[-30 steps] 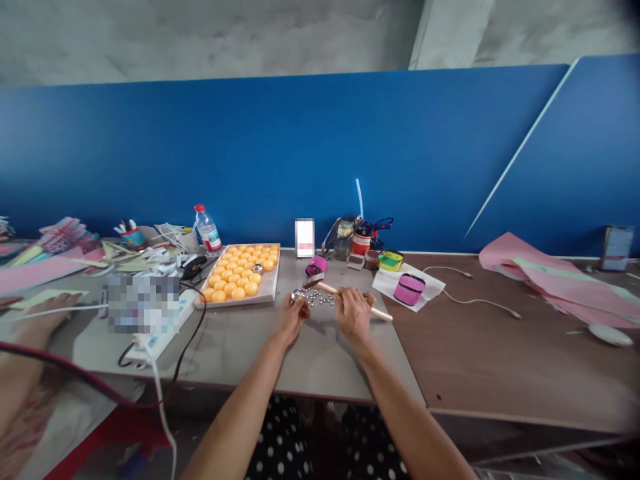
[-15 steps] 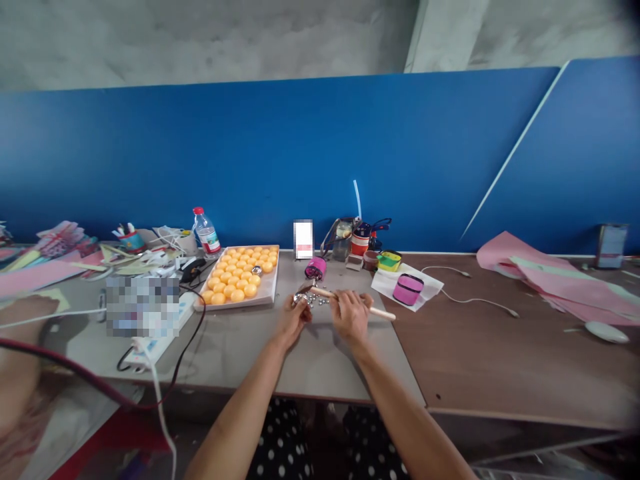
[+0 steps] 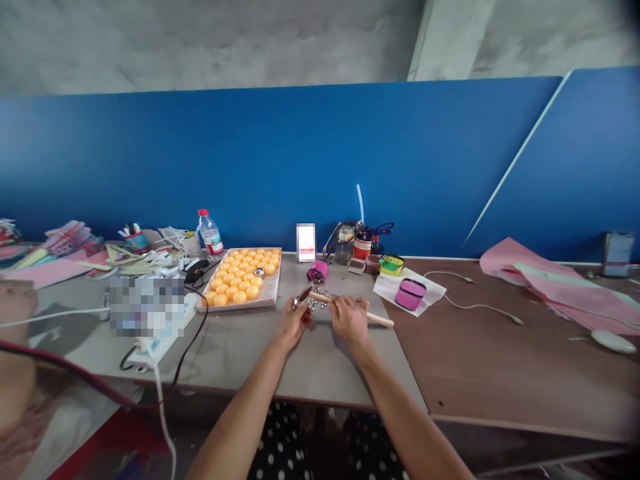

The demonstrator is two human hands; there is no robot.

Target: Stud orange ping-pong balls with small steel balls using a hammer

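My right hand (image 3: 350, 319) is wrapped round the pale wooden handle of a hammer (image 3: 381, 321), which slants across in front of me. The hammer's dark head sits right at the fingertips of my left hand (image 3: 295, 321). Those left fingers are pinched together near the desk; whatever lies between them is too small and covered to make out. Small shiny metal pieces (image 3: 320, 303) are scattered on the desk between my hands. Just beyond lies a purple container (image 3: 318, 271) on its side, its dark opening towards me.
To the left, a white tray (image 3: 273, 299) holds many orange balls and one silver piece. Behind stand a bottle (image 3: 212, 235) and a bright phone screen (image 3: 306, 243). A purple case (image 3: 411, 294) lies on white paper. A power strip (image 3: 163, 333) and another person's arm (image 3: 17, 353) are left.
The hammer's head has turned and tipped slightly at my left fingers, with my right hand still on the handle. The whole view has shifted a little.
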